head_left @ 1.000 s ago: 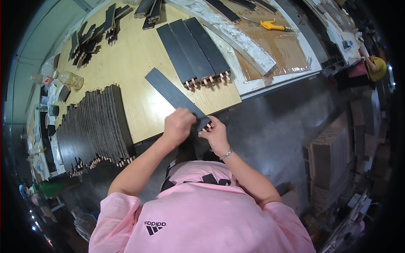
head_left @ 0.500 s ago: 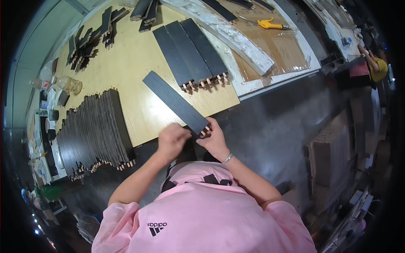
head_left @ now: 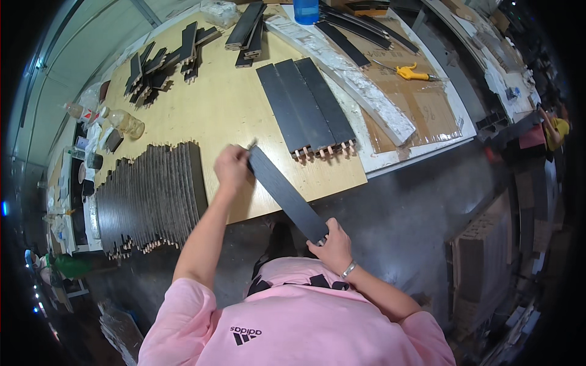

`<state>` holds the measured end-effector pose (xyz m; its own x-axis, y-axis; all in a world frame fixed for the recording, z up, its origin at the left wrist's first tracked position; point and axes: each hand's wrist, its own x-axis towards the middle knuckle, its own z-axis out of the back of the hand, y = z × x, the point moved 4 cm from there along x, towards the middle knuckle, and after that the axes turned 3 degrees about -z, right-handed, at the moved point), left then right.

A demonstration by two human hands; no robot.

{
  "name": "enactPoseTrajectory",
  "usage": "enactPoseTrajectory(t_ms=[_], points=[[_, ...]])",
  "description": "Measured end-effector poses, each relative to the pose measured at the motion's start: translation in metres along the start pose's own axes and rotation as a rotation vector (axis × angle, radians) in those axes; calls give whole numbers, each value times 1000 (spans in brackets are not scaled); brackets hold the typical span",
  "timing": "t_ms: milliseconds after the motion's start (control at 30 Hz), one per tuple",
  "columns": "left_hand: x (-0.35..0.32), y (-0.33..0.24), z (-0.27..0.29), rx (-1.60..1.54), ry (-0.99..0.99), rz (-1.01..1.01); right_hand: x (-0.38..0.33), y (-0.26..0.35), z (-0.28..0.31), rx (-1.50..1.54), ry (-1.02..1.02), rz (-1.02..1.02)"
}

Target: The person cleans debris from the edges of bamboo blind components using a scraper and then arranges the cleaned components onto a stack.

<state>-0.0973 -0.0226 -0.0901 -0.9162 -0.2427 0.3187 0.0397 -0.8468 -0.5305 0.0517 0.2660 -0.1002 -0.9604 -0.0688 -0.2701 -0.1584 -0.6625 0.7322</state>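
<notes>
One dark wood-grained slat (head_left: 287,192) slants across the front edge of the pale tabletop (head_left: 235,210), its far end over the board and its near end out above the floor (head_left: 390,210). The right hand (head_left: 332,246) grasps the near end, thumb and fingers closed about it. The left hand (head_left: 232,166), fingers curled, is at the far end; whether it grips or merely touches cannot be told. Beyond lie three flat slats (head_left: 307,107) side by side, dowels (head_left: 329,150) toward the wearer; at left stands a row of slats on edge (head_left: 152,195).

Likely hazards: should the right hand slacken without firm support from the left, the overhanging slat could tip to the floor; a sideways swing of its far end could scuff the flat slats; a nudge from the left forearm (head_left: 204,247), close to the row, might topple its end member.

Obscured: the right fingers cover most of the near end; the left fingertips are indistinct; whether the far end rests or is raised is unclear.
</notes>
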Motion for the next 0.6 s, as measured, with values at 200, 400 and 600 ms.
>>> enactPoseTrajectory(t_ms=[200, 400, 600], points=[[24, 43, 19, -60, -117, 272, 5, 13, 9, -64, -157, 214], [14, 12, -2, -325, -77, 64, -6, -24, -43, 1320, 759, -616], [0, -17, -11, 77, -25, -193, -4, -30, -48, 1330, 754, -611]])
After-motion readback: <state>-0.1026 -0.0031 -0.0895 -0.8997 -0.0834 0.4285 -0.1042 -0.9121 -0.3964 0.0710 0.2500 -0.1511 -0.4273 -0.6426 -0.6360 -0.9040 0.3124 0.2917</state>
